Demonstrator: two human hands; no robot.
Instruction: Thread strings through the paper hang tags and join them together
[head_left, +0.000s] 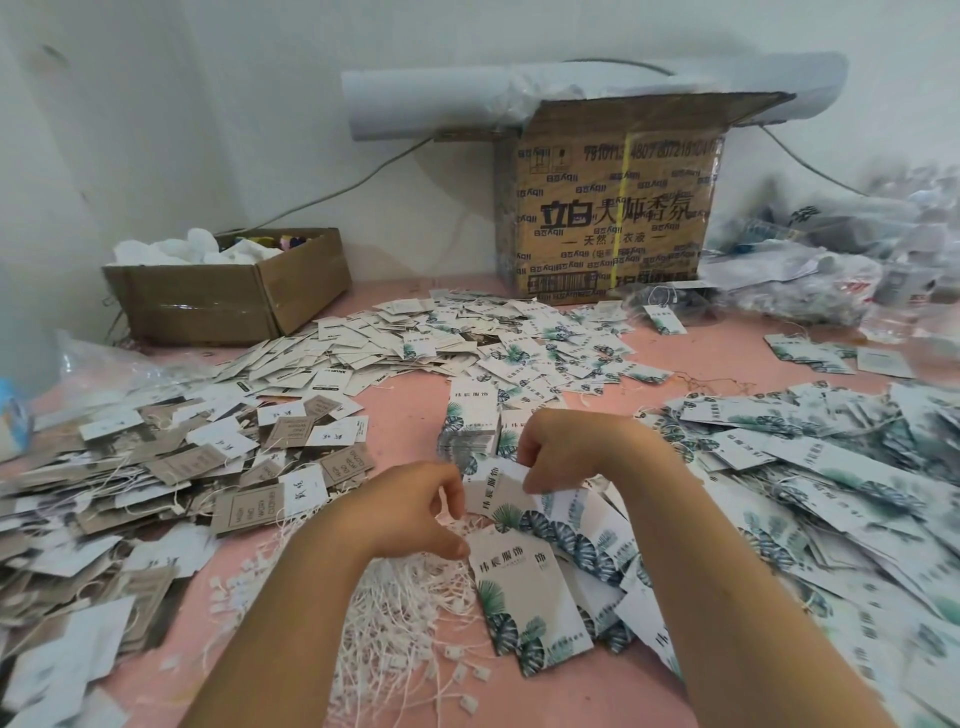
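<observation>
At a pink table (405, 410), I am pinching the top of a leaf-printed hang tag (494, 487) in my right hand (558, 448) while my left hand (415, 512), fingers curled, is gripping its left edge, the tag sitting between both hands above a pile of white strings (405, 613).

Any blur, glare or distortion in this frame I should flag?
Head view: even light, no strong glare; centre sharp, print readable on the leaf tag the left hand holds; tag piles at both side edges smeared; plastic bags far right blurred; wide-angle bowing.
</observation>
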